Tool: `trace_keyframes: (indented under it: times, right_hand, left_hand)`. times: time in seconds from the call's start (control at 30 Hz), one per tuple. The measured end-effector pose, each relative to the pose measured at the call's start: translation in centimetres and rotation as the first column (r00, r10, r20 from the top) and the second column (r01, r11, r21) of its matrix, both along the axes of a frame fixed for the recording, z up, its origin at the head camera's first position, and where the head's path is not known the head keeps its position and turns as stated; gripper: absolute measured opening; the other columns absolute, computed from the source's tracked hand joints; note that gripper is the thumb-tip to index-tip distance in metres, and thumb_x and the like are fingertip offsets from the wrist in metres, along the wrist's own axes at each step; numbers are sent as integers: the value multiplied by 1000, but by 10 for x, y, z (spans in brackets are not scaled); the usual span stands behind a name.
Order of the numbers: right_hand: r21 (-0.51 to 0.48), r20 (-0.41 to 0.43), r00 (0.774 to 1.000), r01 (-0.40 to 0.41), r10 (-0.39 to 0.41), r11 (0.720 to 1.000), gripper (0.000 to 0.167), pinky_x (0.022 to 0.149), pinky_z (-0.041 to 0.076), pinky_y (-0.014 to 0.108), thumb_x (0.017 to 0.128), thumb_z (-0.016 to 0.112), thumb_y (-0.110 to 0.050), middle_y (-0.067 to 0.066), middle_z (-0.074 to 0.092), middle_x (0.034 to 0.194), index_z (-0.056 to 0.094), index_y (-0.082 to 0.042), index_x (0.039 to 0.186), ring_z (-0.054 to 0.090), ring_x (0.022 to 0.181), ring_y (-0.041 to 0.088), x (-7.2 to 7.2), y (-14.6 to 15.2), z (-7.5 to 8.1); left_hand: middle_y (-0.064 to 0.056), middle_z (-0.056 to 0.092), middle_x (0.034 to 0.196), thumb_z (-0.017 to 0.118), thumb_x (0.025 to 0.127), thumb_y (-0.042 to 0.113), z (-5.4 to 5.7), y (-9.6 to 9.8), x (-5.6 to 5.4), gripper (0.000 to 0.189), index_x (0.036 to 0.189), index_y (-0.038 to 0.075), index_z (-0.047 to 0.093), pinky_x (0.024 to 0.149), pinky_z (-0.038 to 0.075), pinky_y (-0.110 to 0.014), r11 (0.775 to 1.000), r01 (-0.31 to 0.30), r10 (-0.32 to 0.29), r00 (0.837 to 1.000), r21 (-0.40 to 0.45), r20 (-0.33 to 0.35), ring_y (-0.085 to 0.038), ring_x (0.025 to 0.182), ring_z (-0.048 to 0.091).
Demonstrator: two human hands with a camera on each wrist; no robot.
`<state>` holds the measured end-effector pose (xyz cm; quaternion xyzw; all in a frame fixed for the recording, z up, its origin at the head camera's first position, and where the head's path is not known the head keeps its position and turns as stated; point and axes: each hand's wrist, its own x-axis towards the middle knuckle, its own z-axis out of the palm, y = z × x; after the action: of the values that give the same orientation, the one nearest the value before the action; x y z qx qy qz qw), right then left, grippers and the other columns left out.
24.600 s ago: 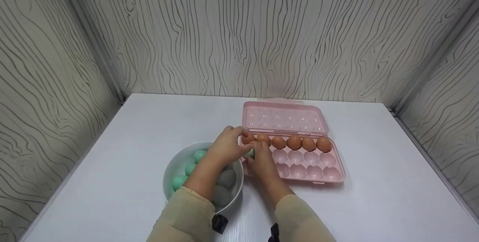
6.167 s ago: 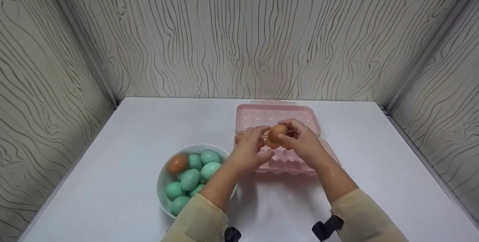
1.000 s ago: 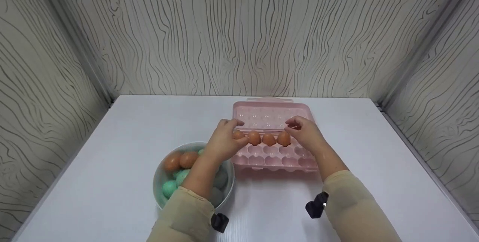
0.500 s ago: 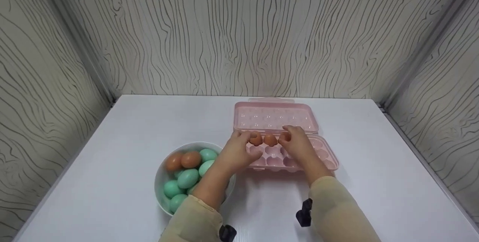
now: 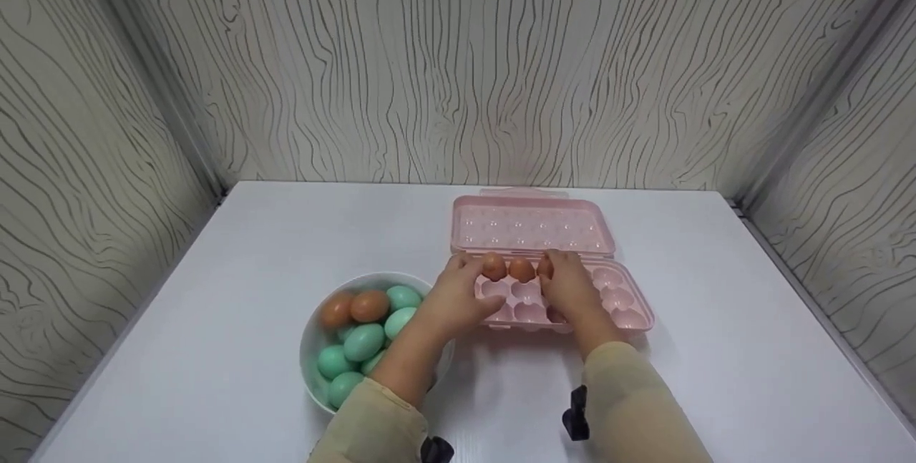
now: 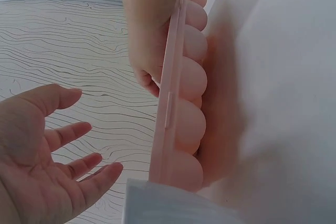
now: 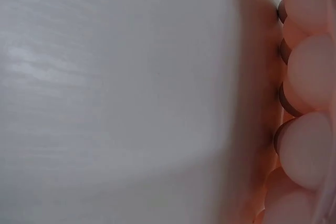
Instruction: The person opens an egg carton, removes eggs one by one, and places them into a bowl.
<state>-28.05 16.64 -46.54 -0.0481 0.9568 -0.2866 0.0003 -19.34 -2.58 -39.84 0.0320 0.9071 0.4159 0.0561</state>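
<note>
In the head view my right hand (image 5: 572, 289) reaches into the open pink egg carton (image 5: 633, 305), fingers curled round a brown egg (image 5: 545, 265) in the back row. Two brown eggs, one of them this egg (image 5: 522, 270), stand to its left in that row. My left hand (image 5: 458, 298) hovers at the carton's left end, thumb and fingers apart, holding nothing; it hides that corner. The left wrist view shows the left hand (image 6: 47, 156) with spread fingers beside the carton (image 6: 191, 77). In the right wrist view only the carton's underside (image 7: 310, 72) and the table show.
A white bowl (image 5: 309, 377) stands left of the carton, under my left forearm. Inside lie several green eggs (image 5: 363, 343) and two brown eggs (image 5: 370, 305). The carton's lid (image 5: 529, 223) lies back towards the patterned wall (image 5: 458, 76). Pockets at the carton's right are bare.
Earlier, the back row was full of brown eggs and none showed in the bowl; two now lie there. Within the last second my right hand moved left and down onto a brown egg.
</note>
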Motion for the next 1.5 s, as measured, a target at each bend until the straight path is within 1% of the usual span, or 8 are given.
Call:
trace_keyframes:
  times: [0.13,0.27,0.37,0.47,0.7,0.93,1.27,1.5]
  right_hand:
    - [-17,-40,999,-4,3,1000,14,73,43,38,88,54,-8,11,44,96,51,-6,101,49,84,26,-2,0,-2]
    - [-61,-57,998,-23,20,998,16,67,44,35,83,52,1,10,46,90,49,-4,98,50,76,23,-3,1,-3]
    - [-58,-51,999,-20,18,998,28,73,46,38,82,53,1,12,45,96,48,-2,110,51,80,25,-4,2,-2]
    - [-68,-30,1000,5,-7,998,35,82,44,41,85,55,-5,15,42,106,47,-2,119,52,88,28,-5,3,-3]
    - [-254,52,997,67,-55,965,17,72,47,34,86,56,-5,12,52,96,53,-5,103,57,73,21,-7,4,-4]
    - [-301,57,996,78,-64,951,33,74,48,33,85,57,-2,14,53,101,47,-1,117,55,86,25,-7,5,-7]
    - [-338,38,993,116,-109,934,41,91,41,42,84,65,-11,19,52,113,45,-1,119,49,102,31,-10,12,-1]
    - [-457,90,988,152,-125,876,41,91,43,40,83,64,-7,18,48,120,45,-2,119,48,109,31,-11,17,3]
  left_hand:
    - [-3,40,129,69,79,31,-1,-1,0,55,129,20,49,98,39,-42,1000,7,-7,1000,17,-12,-22,111,46]
    - [-4,42,123,69,80,28,-3,-3,0,50,126,17,51,98,39,-40,999,41,-41,997,-2,-67,-22,108,46]
    - [-3,42,118,68,80,27,-4,-3,-1,48,125,17,52,98,39,-39,998,52,-54,995,-24,-83,-21,106,47]
    - [-2,41,114,68,80,28,-5,-3,-1,49,125,18,51,97,40,-39,999,45,-46,997,-20,-54,-21,105,46]
    - [0,39,112,68,80,28,-7,-2,-1,48,124,18,52,97,40,-37,999,37,-38,998,-23,-44,-19,105,44]
    - [-2,38,119,68,81,27,-11,-3,-2,47,124,17,52,99,38,-39,998,51,-52,997,-23,-56,-21,108,44]
    - [-2,38,118,68,80,25,-11,-4,-1,43,119,15,54,97,39,-38,997,71,-74,992,-34,-100,-22,106,45]
    - [-3,37,114,68,80,23,-9,-5,-1,40,116,13,56,95,40,-36,996,82,-85,990,-30,-113,-22,103,45]
